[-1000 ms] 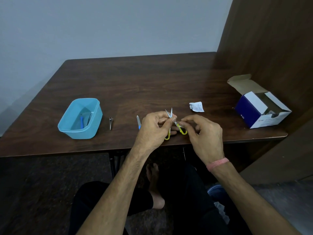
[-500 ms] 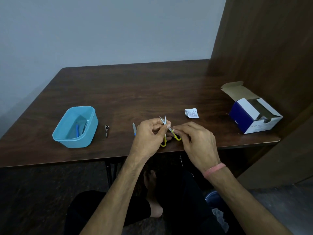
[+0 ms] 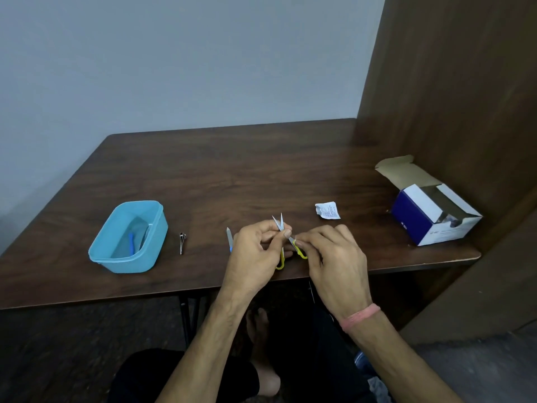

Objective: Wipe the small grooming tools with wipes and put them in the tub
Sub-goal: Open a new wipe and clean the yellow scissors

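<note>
Small yellow-handled scissors stand with their blades slightly apart, pointing away from me, above the table's near edge. My left hand pinches them near the pivot. My right hand pinches one blade or handle shank close to the yellow loop; whether a wipe lies under its fingers is hidden. A blue tub sits at the left with a blue-handled tool and another tool inside. A nail clipper and a blue-handled file lie between the tub and my left hand.
A torn white wipe packet lies right of the scissors. An open blue and white wipe box stands at the table's right end beside a brown wall panel. The dark wooden table meets a grey wall behind.
The view has tilted upward, so the table sits lower in the frame. Both hands keep their hold on the scissors, with only small finger shifts along the blades.
</note>
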